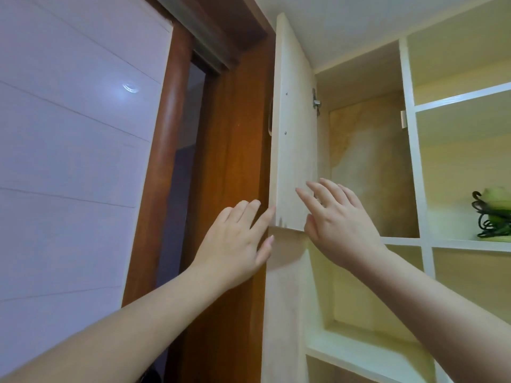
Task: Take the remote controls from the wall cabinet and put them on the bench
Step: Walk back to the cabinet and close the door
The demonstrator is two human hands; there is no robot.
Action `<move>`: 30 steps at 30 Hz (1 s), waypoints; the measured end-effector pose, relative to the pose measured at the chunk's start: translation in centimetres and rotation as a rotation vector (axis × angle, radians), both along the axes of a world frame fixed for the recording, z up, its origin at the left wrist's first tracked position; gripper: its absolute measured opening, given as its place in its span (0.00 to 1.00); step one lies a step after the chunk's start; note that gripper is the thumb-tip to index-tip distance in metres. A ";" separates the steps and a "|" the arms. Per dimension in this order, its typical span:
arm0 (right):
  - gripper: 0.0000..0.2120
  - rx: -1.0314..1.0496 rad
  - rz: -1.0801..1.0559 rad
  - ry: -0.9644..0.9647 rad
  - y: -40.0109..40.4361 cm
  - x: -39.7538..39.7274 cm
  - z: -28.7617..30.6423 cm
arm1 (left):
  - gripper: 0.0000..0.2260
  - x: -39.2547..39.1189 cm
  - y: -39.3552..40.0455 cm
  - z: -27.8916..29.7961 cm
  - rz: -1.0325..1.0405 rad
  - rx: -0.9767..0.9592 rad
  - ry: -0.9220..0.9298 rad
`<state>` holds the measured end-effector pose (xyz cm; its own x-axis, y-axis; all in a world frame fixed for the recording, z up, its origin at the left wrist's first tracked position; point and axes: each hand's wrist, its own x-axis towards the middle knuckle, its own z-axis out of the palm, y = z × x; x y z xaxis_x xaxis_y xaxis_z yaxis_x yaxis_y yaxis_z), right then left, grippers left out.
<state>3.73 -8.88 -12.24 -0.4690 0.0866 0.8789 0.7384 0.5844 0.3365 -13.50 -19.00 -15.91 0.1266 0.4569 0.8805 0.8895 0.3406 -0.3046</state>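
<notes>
The wall cabinet point(367, 150) is above me, and its pale door point(294, 128) stands swung open to the left. My left hand point(237, 239) is raised with fingers spread, its fingertips touching the door's lower outer corner. My right hand point(334, 219) is open at the door's lower inner edge, in front of the compartment opening. No remote control shows; the compartment's floor is hidden from this low angle.
A brown wooden door frame point(221, 161) runs up just left of the cabinet. Open cream shelves point(464, 98) lie to the right, one holding a green ornament in a black wire stand point(495, 217). More open cubbies point(359, 352) sit below.
</notes>
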 end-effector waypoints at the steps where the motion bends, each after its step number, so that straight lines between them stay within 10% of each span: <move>1: 0.28 0.005 -0.014 -0.015 0.1 -0.6 0.5 | 0.25 -0.5 0.3 0.1 -0.015 -0.005 0.000; 30: 0.29 0.301 -0.233 -0.224 4.0 7.9 6.0 | 0.31 6.9 11.2 0.4 -0.730 -0.066 -0.013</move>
<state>11.64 -4.88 -6.23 -0.6488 -0.0319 0.7603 0.7285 0.2626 0.6327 -6.57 -7.79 -15.53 0.4091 0.3122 0.8574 0.8864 -0.3592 -0.2922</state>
